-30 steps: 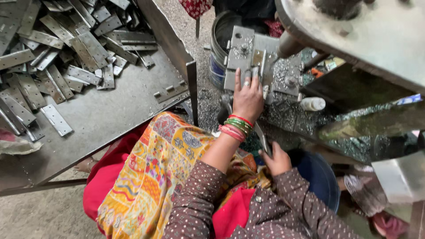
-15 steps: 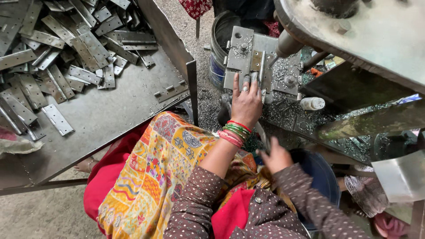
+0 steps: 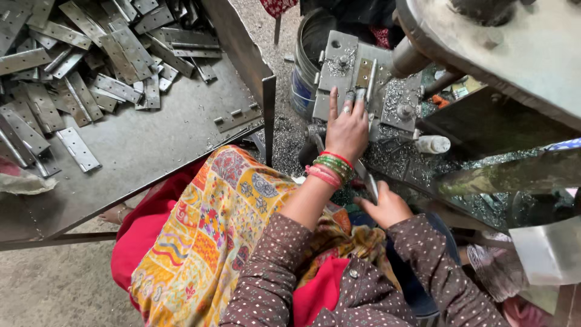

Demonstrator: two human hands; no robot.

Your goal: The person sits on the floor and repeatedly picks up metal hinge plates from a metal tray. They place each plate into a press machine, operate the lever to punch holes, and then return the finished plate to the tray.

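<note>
My left hand (image 3: 348, 130), with red and green bangles at the wrist, rests on the grey die block (image 3: 339, 66) of a press. Its fingertips pinch a narrow metal strip (image 3: 370, 75) that stands on the block, and the index finger points out apart from the others. My right hand (image 3: 387, 209) is lower and nearer my body, curled around a thin flat metal piece (image 3: 370, 184) beside the machine's edge. Both sleeves are brown with white dots.
A grey metal table (image 3: 151, 151) at the left carries a pile of several flat hinge plates (image 3: 78, 85). Metal shavings (image 3: 290, 139) cover the floor around the press. The machine's heavy frame (image 3: 502, 54) overhangs at the upper right. A round bucket (image 3: 308, 66) stands behind the die.
My left hand has slid slightly forward on the die block and its index finger has spread out. My right hand has risen a little toward the machine.
</note>
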